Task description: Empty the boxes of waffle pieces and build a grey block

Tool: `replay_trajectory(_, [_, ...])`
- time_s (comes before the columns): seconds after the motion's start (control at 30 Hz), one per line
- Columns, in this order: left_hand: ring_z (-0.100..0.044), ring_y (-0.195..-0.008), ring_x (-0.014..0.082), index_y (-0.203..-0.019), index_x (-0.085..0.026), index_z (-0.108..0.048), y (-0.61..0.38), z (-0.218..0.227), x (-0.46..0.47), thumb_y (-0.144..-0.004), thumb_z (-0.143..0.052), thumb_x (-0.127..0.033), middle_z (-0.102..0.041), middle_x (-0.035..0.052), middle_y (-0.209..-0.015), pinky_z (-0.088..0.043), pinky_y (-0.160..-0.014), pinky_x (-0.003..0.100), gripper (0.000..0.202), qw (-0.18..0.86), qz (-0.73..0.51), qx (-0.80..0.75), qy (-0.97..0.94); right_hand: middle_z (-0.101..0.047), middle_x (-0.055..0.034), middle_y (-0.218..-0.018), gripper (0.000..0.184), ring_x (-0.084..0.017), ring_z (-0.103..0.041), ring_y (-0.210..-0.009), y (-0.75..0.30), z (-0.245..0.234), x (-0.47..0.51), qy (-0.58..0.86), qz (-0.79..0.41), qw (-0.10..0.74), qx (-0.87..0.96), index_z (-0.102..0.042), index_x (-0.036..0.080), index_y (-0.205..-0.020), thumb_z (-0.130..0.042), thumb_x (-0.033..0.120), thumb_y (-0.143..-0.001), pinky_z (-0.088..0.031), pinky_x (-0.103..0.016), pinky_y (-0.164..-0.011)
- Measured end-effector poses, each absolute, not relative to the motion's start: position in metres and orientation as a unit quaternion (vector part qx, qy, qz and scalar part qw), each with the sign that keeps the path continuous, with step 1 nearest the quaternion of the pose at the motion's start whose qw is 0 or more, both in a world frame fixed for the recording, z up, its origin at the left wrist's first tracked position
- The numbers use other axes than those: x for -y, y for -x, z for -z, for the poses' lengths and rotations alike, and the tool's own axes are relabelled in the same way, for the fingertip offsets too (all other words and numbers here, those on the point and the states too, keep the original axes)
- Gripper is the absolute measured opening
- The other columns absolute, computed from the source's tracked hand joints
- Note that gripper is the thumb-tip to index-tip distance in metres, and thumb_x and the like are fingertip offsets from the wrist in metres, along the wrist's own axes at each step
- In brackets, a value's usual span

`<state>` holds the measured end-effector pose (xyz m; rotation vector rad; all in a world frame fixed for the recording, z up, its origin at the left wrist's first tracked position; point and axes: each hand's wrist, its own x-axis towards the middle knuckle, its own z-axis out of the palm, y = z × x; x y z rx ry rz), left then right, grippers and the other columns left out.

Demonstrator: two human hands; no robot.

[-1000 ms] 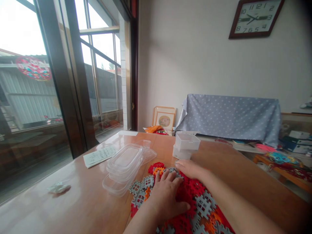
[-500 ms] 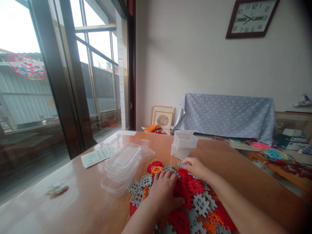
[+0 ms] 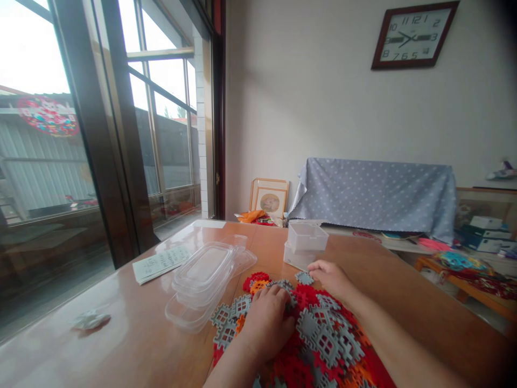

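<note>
A heap of red, grey and orange interlocking plastic tiles (image 3: 319, 345) lies on the wooden table (image 3: 141, 345) in front of me. My left hand (image 3: 269, 320) rests flat on the left of the heap, fingers stretched forward over the tiles. My right hand (image 3: 333, 277) is at the heap's far edge, fingers curled and touching a single grey tile (image 3: 304, 278) that lies apart from the rest. Just beyond it stand two stacked clear plastic boxes (image 3: 305, 245).
Clear plastic lids and trays (image 3: 204, 277) are stacked left of the heap. A printed sheet (image 3: 161, 262) and a crumpled wrapper (image 3: 89, 320) lie further left. Big windows (image 3: 100, 134) run along the left. A cloth-covered sofa (image 3: 374, 194) and cluttered shelves stand behind the table.
My right hand has slid to the right along the heap's far edge and curled beside a lone grey tile. The left hand stays pressed on the tiles. The view has shifted slightly.
</note>
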<state>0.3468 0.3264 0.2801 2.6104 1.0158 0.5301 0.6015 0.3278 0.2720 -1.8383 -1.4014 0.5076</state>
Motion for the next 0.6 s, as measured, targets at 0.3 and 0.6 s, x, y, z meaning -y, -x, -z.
replay_trajectory(0.3, [-0.055, -0.106, 0.0258, -0.094, -0.025, -0.059, -0.347, -0.279, -0.330, -0.080, -0.053, -0.020, -0.064, 0.0059, -0.112, -0.045, -0.092, 0.036, 0.016, 0.138, -0.208, -0.368, -0.896, -0.077, -0.0126, -0.101, 0.022, -0.035, -0.067, -0.106, -0.599, -0.247, -0.364, 0.791, -0.080, 0.206, 0.571, -0.075, 0.023, -0.082, -0.073, 0.044, -0.074, -0.046, -0.042, -0.089])
replay_trajectory(0.6, [-0.055, -0.106, 0.0270, -0.101, -0.026, -0.063, -0.346, -0.279, -0.330, -0.083, -0.053, -0.024, -0.065, 0.0056, -0.112, -0.045, -0.093, 0.038, 0.021, 0.146, -0.227, -0.369, -0.889, -0.074, -0.0183, -0.102, 0.032, -0.040, -0.068, -0.100, -0.597, -0.243, -0.380, 0.826, -0.043, 0.150, 0.541, -0.072, 0.021, -0.089, -0.074, 0.047, -0.070, -0.049, -0.047, -0.080])
